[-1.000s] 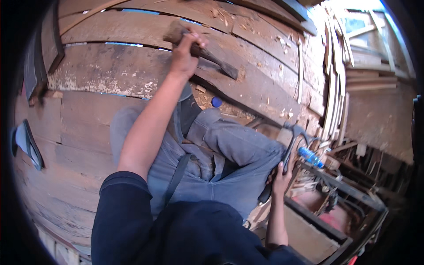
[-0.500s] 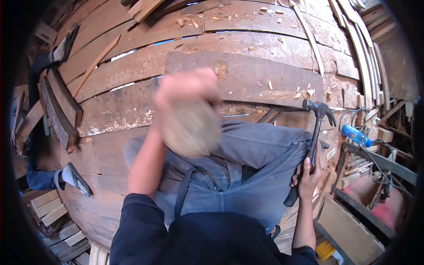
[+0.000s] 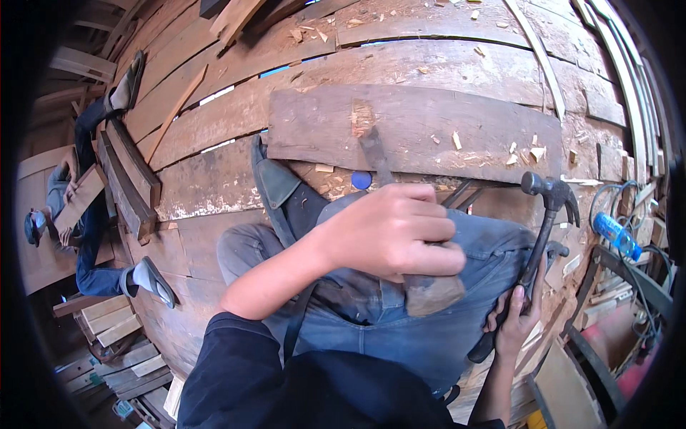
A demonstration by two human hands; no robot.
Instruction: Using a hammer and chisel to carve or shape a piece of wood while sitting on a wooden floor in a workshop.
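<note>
My left hand [image 3: 400, 232] is wrapped round a chisel, its thick wooden handle [image 3: 432, 293] sticking out below the fist. The chisel blade [image 3: 373, 149] slants up and away, its tip at a rough, pale notch [image 3: 362, 114] cut in a brown plank [image 3: 436, 125]. Wood chips lie on the plank. At the right, beside my thigh, my right hand [image 3: 518, 314] grips a claw hammer [image 3: 530, 268] by its dark handle, head upward and off the plank. Some of the right fingers are hidden behind the handle.
A blue-labelled bottle [image 3: 617, 236] and cables lie at the right near a metal frame [image 3: 636, 282]. Another hammer-like head [image 3: 556, 250] shows beside my knee. A blue cap [image 3: 361, 179] sits near the plank. At the left, a person [image 3: 53, 204] holds a board beside stacked timber [image 3: 125, 175].
My left hand has come down and to the right, and the chisel blade now shows, pointing at the notch. The hammer stays in my right hand; the whole view has shifted slightly.
</note>
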